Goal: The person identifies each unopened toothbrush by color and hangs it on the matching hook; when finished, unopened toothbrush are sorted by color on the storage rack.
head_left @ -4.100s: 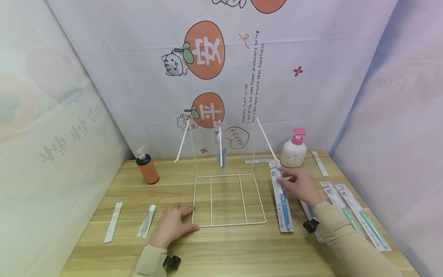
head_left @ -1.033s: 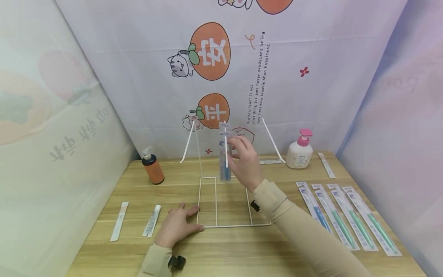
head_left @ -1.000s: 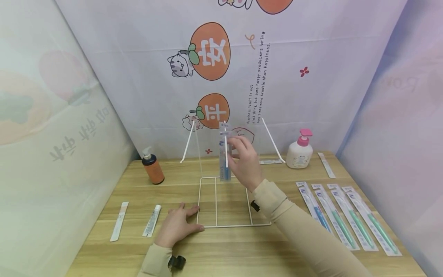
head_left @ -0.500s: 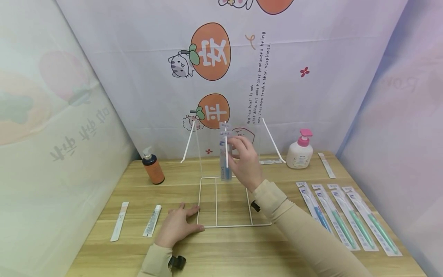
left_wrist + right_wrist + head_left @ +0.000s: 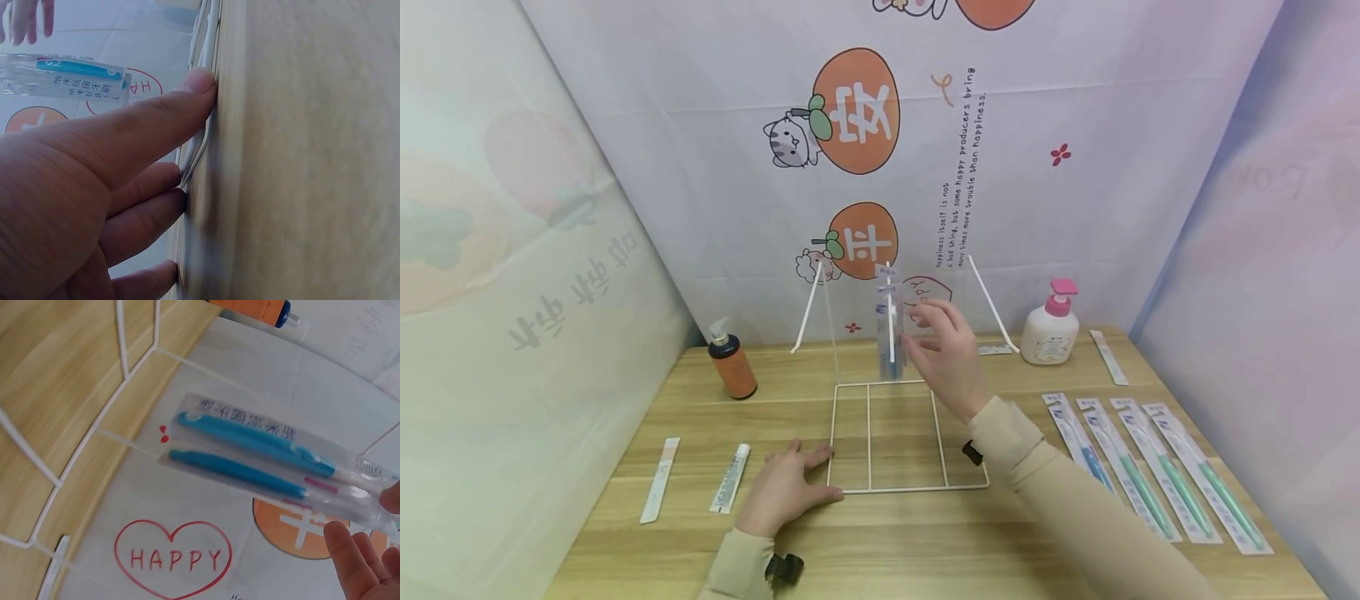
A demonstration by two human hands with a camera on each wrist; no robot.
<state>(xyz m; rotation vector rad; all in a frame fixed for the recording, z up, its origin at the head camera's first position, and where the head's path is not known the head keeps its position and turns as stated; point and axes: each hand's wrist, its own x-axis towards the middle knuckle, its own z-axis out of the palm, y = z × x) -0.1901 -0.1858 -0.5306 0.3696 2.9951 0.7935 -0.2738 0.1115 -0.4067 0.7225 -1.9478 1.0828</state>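
The left hand (image 5: 786, 492) is touching the rack (image 5: 869, 437), fingers extended. Two packaged toothbrushes (image 5: 259, 445) are hanging on the rack's middle hook (image 5: 891, 342); the right hand (image 5: 951, 354) is hovering just beside them, fingers parted and loosely bent.

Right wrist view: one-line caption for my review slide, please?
Two packaged toothbrushes with blue handles beside the right hand, a red HAPPY heart on the backdrop behind.
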